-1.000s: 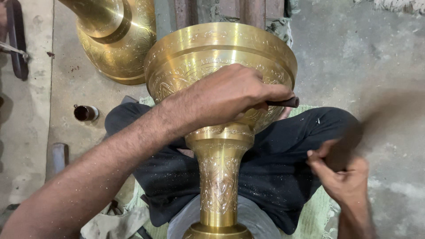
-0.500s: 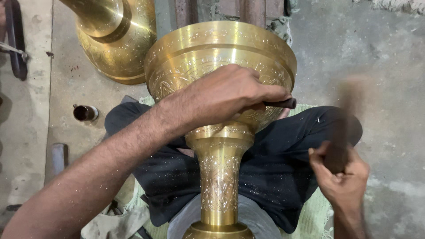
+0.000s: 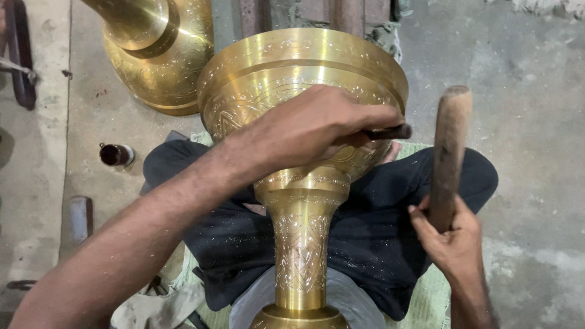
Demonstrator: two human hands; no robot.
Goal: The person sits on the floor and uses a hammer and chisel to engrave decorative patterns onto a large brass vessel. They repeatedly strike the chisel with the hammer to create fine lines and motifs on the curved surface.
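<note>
Gripped tight in the right hand (image 3: 454, 240), the wooden stick (image 3: 450, 155) is now being raised right of the brass vase (image 3: 301, 183); the chisel (image 3: 390, 132) is being pinched against it by the left hand (image 3: 311, 128), so another strike looks likely.

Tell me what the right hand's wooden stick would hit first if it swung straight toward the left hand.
Probably the dark chisel that the left hand holds against the brass vessel; the right hand holds the wooden stick raised beside it, though depth is unclear.

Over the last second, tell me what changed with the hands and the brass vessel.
The right hand swung its wooden mallet up from low beside the lap to upright and raised, keeping its grip. The left hand stayed on the engraved brass vessel, still holding the dark chisel against the bowl. The vessel did not move.
</note>
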